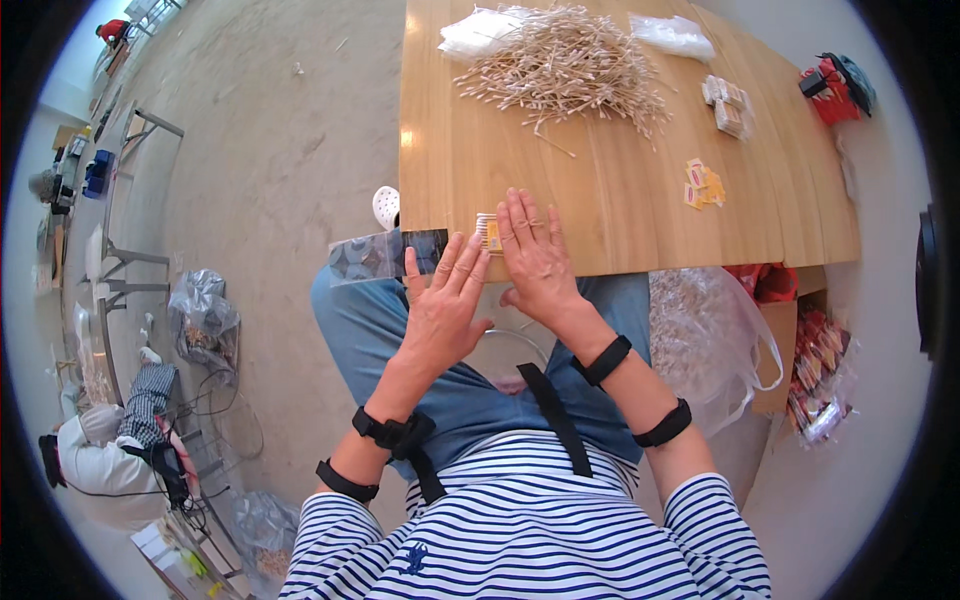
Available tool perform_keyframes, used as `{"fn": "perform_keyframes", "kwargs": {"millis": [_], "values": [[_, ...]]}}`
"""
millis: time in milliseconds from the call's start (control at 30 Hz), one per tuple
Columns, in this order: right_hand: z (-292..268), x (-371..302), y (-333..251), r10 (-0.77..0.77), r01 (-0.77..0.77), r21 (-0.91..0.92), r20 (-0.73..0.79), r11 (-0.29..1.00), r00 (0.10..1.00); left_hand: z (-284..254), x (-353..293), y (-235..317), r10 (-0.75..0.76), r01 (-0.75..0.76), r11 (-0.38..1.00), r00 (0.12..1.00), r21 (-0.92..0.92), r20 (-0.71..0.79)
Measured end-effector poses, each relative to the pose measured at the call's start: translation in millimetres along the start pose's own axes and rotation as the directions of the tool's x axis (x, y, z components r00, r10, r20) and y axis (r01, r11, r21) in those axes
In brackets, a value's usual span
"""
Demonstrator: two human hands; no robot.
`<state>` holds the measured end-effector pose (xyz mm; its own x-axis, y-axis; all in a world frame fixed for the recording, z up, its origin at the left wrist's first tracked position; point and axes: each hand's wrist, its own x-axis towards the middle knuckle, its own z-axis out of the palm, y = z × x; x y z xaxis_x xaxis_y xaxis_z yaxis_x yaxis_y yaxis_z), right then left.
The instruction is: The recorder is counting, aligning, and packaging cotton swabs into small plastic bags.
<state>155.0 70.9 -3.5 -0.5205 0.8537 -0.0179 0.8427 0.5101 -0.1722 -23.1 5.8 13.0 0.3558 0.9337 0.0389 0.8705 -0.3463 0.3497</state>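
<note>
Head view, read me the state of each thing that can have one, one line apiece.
Small swab pack: lying flat; sealed or not, cannot tell
Left hand: open, fingers extended, at the pack's left side
Right hand: open, fingers extended, at the pack's right side
Loose swabs: heaped, unpacked
Yellow cards: loose, in a small cluster
Small bundles: grouped together
Large clear bag: bulging, filled with pale contents

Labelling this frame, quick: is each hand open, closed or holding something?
Left hand: open, fingers extended, at the swab pack's left side.
Right hand: open, fingers extended, at its right side.
</note>
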Motion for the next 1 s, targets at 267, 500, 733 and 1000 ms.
{"fn": "perform_keyframes", "kwargs": {"millis": [267,500,733,1000], "values": [[18.4,2.8,-4.7,0.063,-0.062,0.025,-0.05,0.998,0.997,2.8,-7.1,1.9,-0.055,0.055,0.998,0.998,-0.003,-0.017],[25.7,4.2,-7.8,0.096,-0.096,0.004,-0.082,0.995,0.992,12.8,-8.2,4.9,-0.078,0.078,0.997,0.997,-0.018,-0.028],[23.3,3.4,-8.1,0.09,-0.089,0.014,-0.104,0.996,0.991,12.3,-6.5,7.5,-0.062,0.063,0.996,0.998,0.06,-0.013],[26.9,4.6,-8.4,0.094,-0.089,0.044,-0.124,0.995,0.988,21.5,1.7,10.6,-0.06,0.063,0.994,0.998,0.091,-0.035]]}}
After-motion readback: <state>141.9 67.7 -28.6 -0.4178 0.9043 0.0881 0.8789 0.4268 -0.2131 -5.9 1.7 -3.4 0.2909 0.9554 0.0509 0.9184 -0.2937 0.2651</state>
